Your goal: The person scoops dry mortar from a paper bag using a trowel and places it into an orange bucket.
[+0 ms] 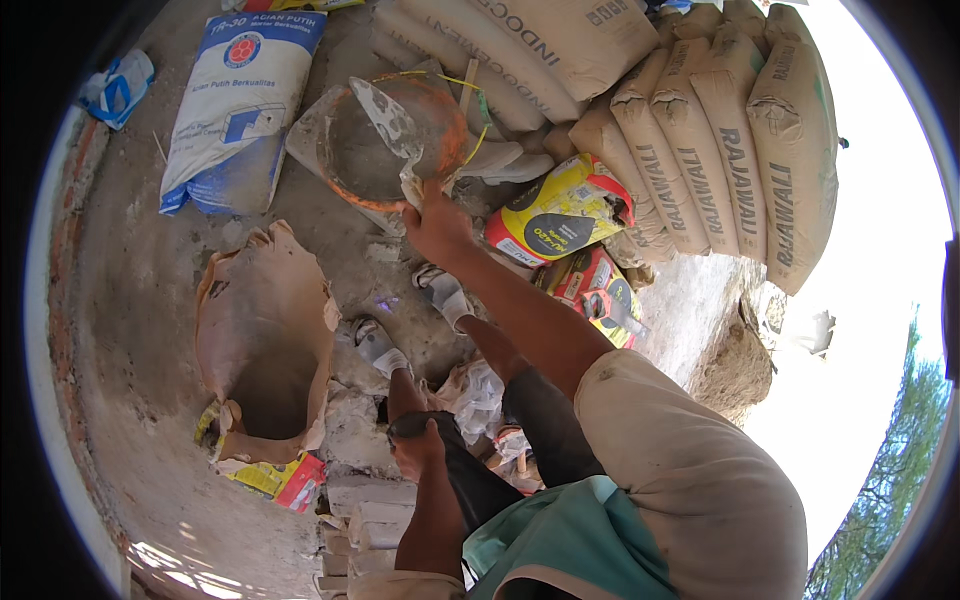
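Observation:
My right hand [441, 229] grips the handle of a pointed masonry trowel [384, 116]. Its metal blade is smeared with grey and reaches over a round orange bucket [448, 124]. Grey material covers the inside of this bucket, which stands on a worn, dusty board [307, 139]. My left hand [418, 450] rests on my bent left knee, with nothing seen in it and some fingers hidden. Left of my feet is a torn-open brown paper sack [262, 300], its mouth facing up and its inside dark and dusty.
Stacked brown cement sacks [720, 150] rise at the right, beside leaning paper sacks [480, 52]. A white-and-blue mortar bag [240, 112] lies at upper left. A yellow-and-red bag [562, 214] lies near my right arm, with a red-handled tool [600, 306] below. Pale blocks [379, 517] are near my left forearm.

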Tool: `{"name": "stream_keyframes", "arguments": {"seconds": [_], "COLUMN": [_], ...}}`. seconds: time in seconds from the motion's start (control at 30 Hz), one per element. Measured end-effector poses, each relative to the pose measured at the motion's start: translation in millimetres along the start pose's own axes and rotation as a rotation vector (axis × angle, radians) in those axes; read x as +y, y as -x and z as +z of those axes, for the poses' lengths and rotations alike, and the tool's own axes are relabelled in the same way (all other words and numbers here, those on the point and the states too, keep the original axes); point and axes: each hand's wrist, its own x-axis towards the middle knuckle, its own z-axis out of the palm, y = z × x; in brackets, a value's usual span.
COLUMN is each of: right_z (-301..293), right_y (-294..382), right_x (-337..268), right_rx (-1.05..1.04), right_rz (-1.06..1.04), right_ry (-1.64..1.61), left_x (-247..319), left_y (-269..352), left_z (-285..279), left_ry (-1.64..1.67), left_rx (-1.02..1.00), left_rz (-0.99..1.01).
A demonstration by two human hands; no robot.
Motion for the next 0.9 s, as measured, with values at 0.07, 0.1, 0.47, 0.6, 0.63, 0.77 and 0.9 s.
{"name": "stream_keyframes", "arguments": {"seconds": [0.07, 0.1, 0.47, 0.6, 0.63, 0.77, 0.9], "right_z": [-43, -65, -264, -275, -274, -259, -244], "right_y": [39, 56, 170, 117, 105, 64, 29], "right_x": [13, 35, 270, 318, 324, 352, 369], "right_rx": [0.039, 0.069, -0.084, -0.079, -0.091, -0.077, -0.177], "right_rz": [0.107, 0.146, 0.551, 0.509, 0.461, 0.372, 0.461], "right_ry": [-0.058, -0.037, 0.824, 0.991, 1.033, 1.057, 0.971], "left_x": [-5, -2, 8, 30, 33, 45, 50], "left_y": [0, 1, 8, 19, 21, 24, 26], "left_z": [-2, -1, 19, 21, 23, 34, 42], "left_ry": [-0.041, -0.068, -0.212, -0.253, -0.274, -0.344, -0.391], "left_rx": [-0.007, -0.021, 0.066, 0.095, 0.106, 0.099, 0.106], "left_rz": [0.003, 0.005, 0.039, 0.077, 0.086, 0.059, 0.045]}}
